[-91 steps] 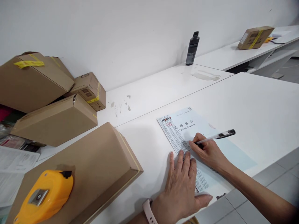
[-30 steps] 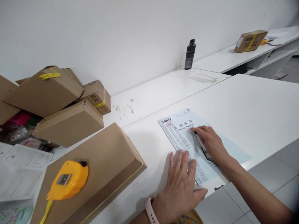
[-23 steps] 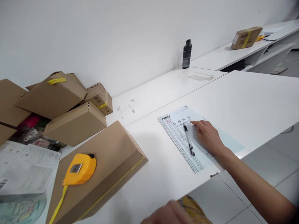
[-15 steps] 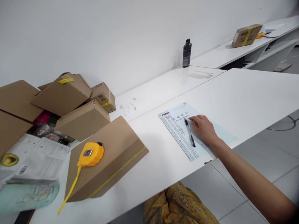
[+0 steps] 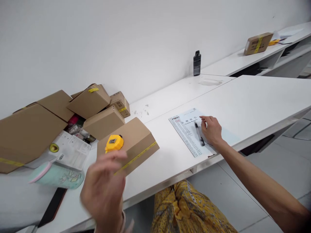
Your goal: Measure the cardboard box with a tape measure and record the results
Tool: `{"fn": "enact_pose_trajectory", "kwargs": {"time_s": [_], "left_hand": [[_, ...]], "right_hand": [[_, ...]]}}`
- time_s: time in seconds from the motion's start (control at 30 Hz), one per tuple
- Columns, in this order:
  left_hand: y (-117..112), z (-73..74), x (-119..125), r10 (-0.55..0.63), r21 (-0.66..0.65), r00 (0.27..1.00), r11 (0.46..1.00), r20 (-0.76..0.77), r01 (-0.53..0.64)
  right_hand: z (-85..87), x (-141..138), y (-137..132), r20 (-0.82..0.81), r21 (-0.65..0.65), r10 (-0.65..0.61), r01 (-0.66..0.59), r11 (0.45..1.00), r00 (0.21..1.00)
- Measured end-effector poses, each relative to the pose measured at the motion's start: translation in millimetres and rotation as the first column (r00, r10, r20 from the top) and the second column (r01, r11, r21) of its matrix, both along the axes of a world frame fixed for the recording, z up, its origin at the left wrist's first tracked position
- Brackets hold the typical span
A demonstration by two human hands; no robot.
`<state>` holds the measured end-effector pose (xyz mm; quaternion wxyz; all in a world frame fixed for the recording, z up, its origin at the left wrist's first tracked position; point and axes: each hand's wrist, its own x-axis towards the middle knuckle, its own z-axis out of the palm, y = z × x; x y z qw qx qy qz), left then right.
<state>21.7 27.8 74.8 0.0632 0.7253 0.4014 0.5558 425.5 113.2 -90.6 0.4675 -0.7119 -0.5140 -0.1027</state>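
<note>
My right hand (image 5: 211,129) hovers over or rests on a pale blue printed booklet (image 5: 181,131), loosely curled with the fingers apart and nothing held. A black-and-clear pen (image 5: 199,134) lies on the booklet just left of that hand. Blurred by motion, my left hand (image 5: 104,191) is raised at the front of the table, fingers bent and thumb apart, with nothing visible in it. Behind its fingers, a yellow tape measure (image 5: 114,143) sits on a flat brown cardboard box (image 5: 136,136). The tape measure's lower end is hidden by my left hand.
Several cardboard boxes (image 5: 104,123) are piled against the wall at left. A mint tumbler (image 5: 60,176) lies on its side by a white printed package (image 5: 75,150). A dark water bottle (image 5: 197,64) stands at the back. Another box (image 5: 258,44) is on the far shelf.
My left hand has come into view at the lower middle, before the tape measure. My right hand stays by the pen, fingers slightly more lifted. The view has shifted left.
</note>
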Motion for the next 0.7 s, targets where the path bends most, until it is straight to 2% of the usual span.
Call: {"fn": "enact_pose_trajectory", "kwargs": {"time_s": [0.03, 0.07, 0.17, 0.23, 0.33, 0.43, 0.5, 0.53, 0.57, 0.63, 0.67, 0.7], "left_hand": [[16.2, 8.0, -1.5, 0.129, 0.042, 0.989, 0.991, -0.07, -0.127], [32.3, 13.0, -4.8, 0.272, 0.032, 0.935, 0.962, -0.226, -0.272], [72.3, 10.1, -21.5, 0.336, -0.062, 0.878, 0.924, -0.342, -0.378], [88.8, -0.3, -32.5, 0.32, -0.149, 0.874, 0.907, -0.366, -0.395], [100.4, -11.9, -41.0, 0.328, -0.217, 0.876, 0.882, -0.353, -0.418], [97.1, -12.7, -39.3, 0.341, -0.255, 0.898, 0.875, -0.277, -0.411], [82.7, -13.2, -34.0, 0.302, -0.308, 0.93, 0.882, -0.208, -0.356], [71.3, -15.5, -30.5, 0.267, -0.338, 0.948, 0.888, -0.174, -0.312], [57.6, -19.5, -26.5, 0.207, -0.368, 0.969, 0.898, -0.137, -0.243], [26.6, -31.6, -18.6, 0.078, -0.404, 0.995, 0.91, -0.063, -0.097], [11.7, -38.3, -15.1, -0.043, -0.443, 0.998, 0.894, 0.045, 0.058], [-1.5, -44.3, -12.5, -0.13, -0.461, 0.986, 0.872, 0.108, 0.166]], "right_hand": [[4.6, -9.7, -8.2, 0.001, 0.046, 0.009, -0.009, 0.999, 1.0], [8.3, -21.9, -17.9, 0.008, 0.089, 0.033, -0.034, 0.995, 0.999], [11.2, -70.6, -51.6, 0.045, 0.172, 0.165, -0.17, 0.97, 0.985], [7.2, -107.0, -72.6, 0.076, 0.204, 0.263, -0.274, 0.94, 0.962], [1.8, -154.1, -93.5, 0.082, 0.301, 0.47, -0.471, 0.829, 0.879], [8.7, -185.4, -99.6, -0.011, 0.325, 0.596, -0.561, 0.761, 0.803], [22.8, -198.7, -98.5, -0.174, 0.339, 0.665, -0.59, 0.733, 0.726], [32.0, -203.5, -97.6, -0.295, 0.34, 0.692, -0.604, 0.721, 0.659], [42.0, -207.2, -97.0, -0.431, 0.343, 0.71, -0.626, 0.7, 0.558], [61.4, -211.6, -97.9, -0.664, 0.38, 0.701, -0.689, 0.617, 0.26], [69.6, -212.6, -99.6, -0.731, 0.409, 0.674, -0.72, 0.56, 0.108], [76.2, -213.1, -102.1, -0.767, 0.435, 0.641, -0.746, 0.504, -0.014]]}}
